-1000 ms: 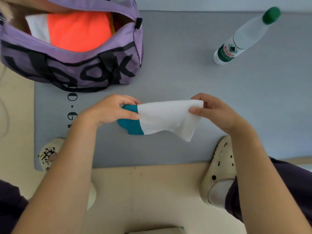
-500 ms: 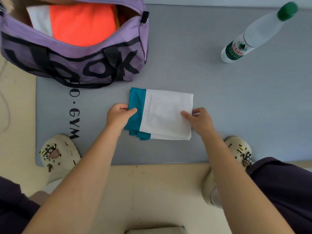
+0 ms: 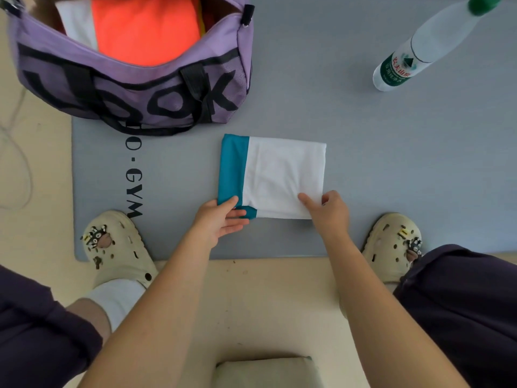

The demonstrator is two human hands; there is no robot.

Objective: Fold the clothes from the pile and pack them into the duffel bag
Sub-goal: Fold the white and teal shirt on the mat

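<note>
A folded white and teal garment (image 3: 277,175) lies flat on the grey gym mat (image 3: 363,152). My left hand (image 3: 221,219) pinches its near left teal corner, thumb on top and fingers under the edge. My right hand (image 3: 328,211) holds the near right white corner, thumb on the cloth. The purple duffel bag (image 3: 134,91) stands open at the far left of the mat. Inside it lie a folded orange garment (image 3: 145,29) and a white one (image 3: 77,23).
A clear water bottle (image 3: 419,49) with a green cap lies on the mat at the far right. My two feet in cream clogs (image 3: 117,247) (image 3: 394,242) rest on the mat's near edge. A pale cushion (image 3: 265,372) sits at the bottom.
The garment was held up between both hands, then laid flat on the mat. Both hands have slid from its middle sides to its near corners.
</note>
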